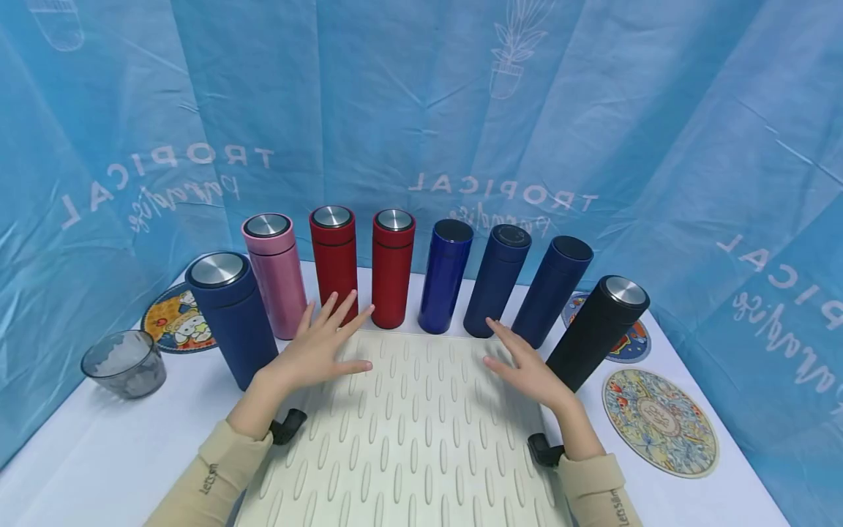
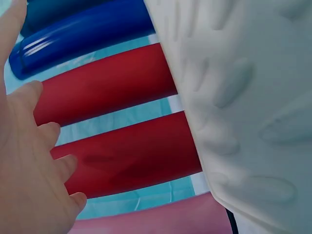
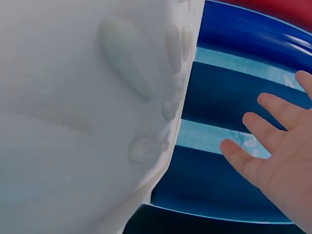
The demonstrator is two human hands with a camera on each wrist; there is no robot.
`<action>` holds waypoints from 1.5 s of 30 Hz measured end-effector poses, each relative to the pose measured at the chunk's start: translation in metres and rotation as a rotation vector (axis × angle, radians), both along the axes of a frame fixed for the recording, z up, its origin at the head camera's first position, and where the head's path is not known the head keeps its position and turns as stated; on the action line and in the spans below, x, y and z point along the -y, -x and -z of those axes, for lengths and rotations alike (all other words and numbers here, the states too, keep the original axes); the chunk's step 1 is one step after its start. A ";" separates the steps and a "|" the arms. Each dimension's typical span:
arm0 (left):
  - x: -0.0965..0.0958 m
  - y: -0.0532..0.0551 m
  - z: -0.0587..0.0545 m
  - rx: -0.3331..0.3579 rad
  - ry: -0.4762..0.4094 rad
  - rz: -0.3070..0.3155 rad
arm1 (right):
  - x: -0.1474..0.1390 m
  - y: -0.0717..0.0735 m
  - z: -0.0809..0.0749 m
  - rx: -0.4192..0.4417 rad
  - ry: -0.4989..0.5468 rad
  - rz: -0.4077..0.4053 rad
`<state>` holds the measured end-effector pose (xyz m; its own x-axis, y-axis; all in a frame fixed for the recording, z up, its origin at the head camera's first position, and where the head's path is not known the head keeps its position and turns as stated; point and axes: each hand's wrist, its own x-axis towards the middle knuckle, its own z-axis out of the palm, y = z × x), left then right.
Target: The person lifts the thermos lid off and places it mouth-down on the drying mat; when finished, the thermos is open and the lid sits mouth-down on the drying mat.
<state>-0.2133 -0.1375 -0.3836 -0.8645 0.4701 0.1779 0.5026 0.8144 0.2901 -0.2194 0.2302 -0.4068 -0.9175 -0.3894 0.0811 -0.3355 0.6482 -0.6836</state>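
My left hand (image 1: 315, 350), fingers spread and holding nothing, hovers over the left part of a cream ribbed mat (image 1: 408, 439). In the head view its fingertips overlap a red thermos (image 1: 334, 256); a second red thermos (image 1: 393, 271) stands just right of it. A pink thermos (image 1: 279, 285) and a wide navy thermos (image 1: 233, 322) are left of the hand. My right hand (image 1: 527, 372), also spread and holding nothing, is over the mat's right side. Nearest to it are two navy thermoses (image 1: 497, 282) (image 1: 553, 289) and a black thermos (image 1: 596, 333). A glossy blue thermos (image 1: 446, 278) stands mid-row.
The upright thermoses form an arc around the mat's far end. A grey glass bowl (image 1: 125, 366) is at the far left, beside a cartoon coaster (image 1: 167, 318). On the right lie a round patterned coaster (image 1: 658, 424) and a blue coaster (image 1: 632, 348). A blue curtain (image 1: 395, 110) hangs behind.
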 end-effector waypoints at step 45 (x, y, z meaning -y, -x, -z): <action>0.058 -0.047 -0.082 -0.854 -0.702 -0.093 | -0.009 0.005 0.012 0.131 -0.127 0.223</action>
